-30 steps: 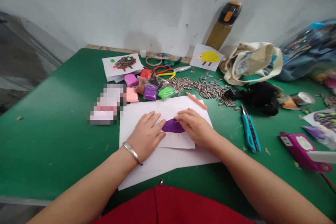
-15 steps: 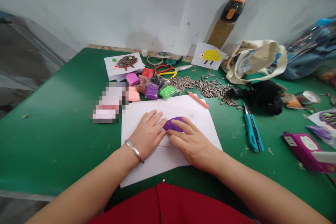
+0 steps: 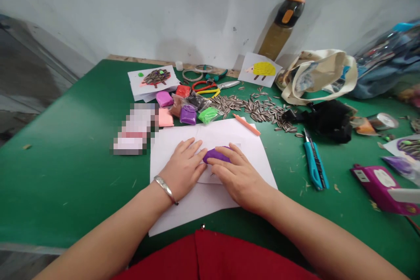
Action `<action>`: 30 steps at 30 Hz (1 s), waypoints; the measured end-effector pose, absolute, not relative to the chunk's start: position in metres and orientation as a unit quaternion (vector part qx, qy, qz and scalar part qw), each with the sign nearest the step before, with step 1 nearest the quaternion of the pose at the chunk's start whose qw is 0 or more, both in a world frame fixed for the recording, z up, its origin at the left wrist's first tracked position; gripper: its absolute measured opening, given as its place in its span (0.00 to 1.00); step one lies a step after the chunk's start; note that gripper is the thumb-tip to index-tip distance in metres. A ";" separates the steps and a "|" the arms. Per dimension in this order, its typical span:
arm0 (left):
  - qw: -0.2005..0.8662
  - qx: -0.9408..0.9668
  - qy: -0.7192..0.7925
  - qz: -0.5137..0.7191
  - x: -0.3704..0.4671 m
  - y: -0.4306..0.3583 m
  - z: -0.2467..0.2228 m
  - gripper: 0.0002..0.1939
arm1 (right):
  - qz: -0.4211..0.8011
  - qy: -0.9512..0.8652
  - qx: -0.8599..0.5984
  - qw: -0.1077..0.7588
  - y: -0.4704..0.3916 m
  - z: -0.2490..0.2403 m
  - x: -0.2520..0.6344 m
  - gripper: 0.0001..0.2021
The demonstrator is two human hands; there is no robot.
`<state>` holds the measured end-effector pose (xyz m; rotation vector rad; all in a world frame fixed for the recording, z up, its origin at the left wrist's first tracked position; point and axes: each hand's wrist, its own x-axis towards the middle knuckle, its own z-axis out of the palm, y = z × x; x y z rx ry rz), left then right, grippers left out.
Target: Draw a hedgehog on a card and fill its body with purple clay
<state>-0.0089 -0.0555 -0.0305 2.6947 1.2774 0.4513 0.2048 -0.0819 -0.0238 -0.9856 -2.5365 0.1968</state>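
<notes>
A flattened oval of purple clay lies on white paper in front of me. My left hand rests spread on the paper, its fingertips at the clay's left end. Over the clay's right part and lower edge lie the spread fingers of my right hand, hiding some of it. Neither hand is closed round anything. An orange pen rests at the paper's upper right edge.
Behind the paper are wrapped clay packs, scissors and scattered striped seeds. A blue cutter with its blade out lies right, near a magenta device. A bottle stands by the wall.
The fingers of my right hand have shifted slightly over the clay and cover more of its right part. My left hand stays nearly where it was. The whole view has moved slightly.
</notes>
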 end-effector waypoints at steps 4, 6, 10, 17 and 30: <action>0.060 0.893 0.422 0.146 -0.009 -0.056 -0.031 0.19 | 0.060 -0.917 -0.348 0.187 -0.082 -0.024 0.204 0.13; 0.060 0.894 0.422 0.139 -0.009 -0.055 -0.030 0.18 | 0.062 -0.919 -0.348 0.173 -0.081 -0.024 0.203 0.12; 0.065 0.893 0.426 0.135 -0.009 -0.056 -0.029 0.19 | 0.070 -0.914 -0.352 0.189 -0.080 -0.022 0.208 0.13; 0.067 0.893 0.424 0.138 -0.008 -0.057 -0.028 0.19 | 0.055 -0.903 -0.388 0.179 -0.079 -0.022 0.228 0.12; 0.058 0.890 0.437 0.113 -0.003 -0.062 -0.027 0.19 | 0.051 -0.894 -0.409 0.176 -0.068 -0.024 0.222 0.11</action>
